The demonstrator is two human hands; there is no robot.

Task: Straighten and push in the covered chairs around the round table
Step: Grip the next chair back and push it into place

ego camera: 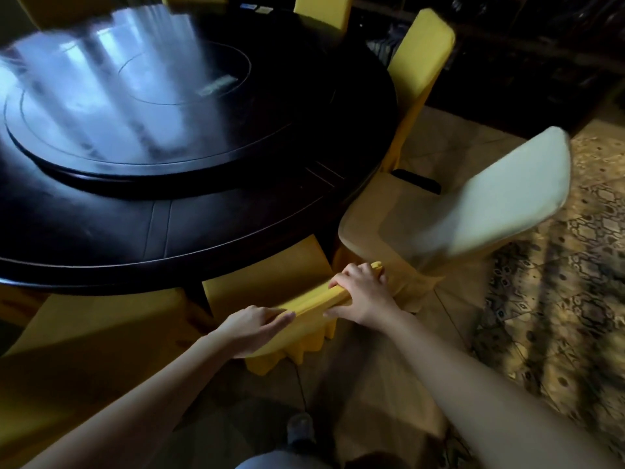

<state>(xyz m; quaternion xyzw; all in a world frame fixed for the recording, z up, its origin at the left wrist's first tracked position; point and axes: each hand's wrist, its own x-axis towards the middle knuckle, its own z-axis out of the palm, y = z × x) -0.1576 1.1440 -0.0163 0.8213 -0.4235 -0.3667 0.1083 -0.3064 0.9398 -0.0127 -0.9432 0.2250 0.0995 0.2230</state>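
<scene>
The dark round table (189, 211) fills the upper left of the frame, its raised turntable (128, 130) shining with blurred window light. Below it, a patterned carpet (554, 299) runs down the right side over a pale tiled floor (365, 384). At right, a pale-backed covered chair (473, 211) stands angled away from the table edge, just beside the chair you hold, and a yellow-covered chair (422, 62) stands beyond it at the upper right. Two more yellow backs peek over the table's far rim.

Your arms reach in from the bottom edge, both extended. Your left hand (253, 328) lies along the left part of the backrest top, fingers wrapped over it. Your right hand (363, 296) clamps the right part, thumb under, fingers over.

The yellow chair (270, 282) sits at lower centre, its seat tucked under the table rim, cover skirt bunched in folds near the floor.
</scene>
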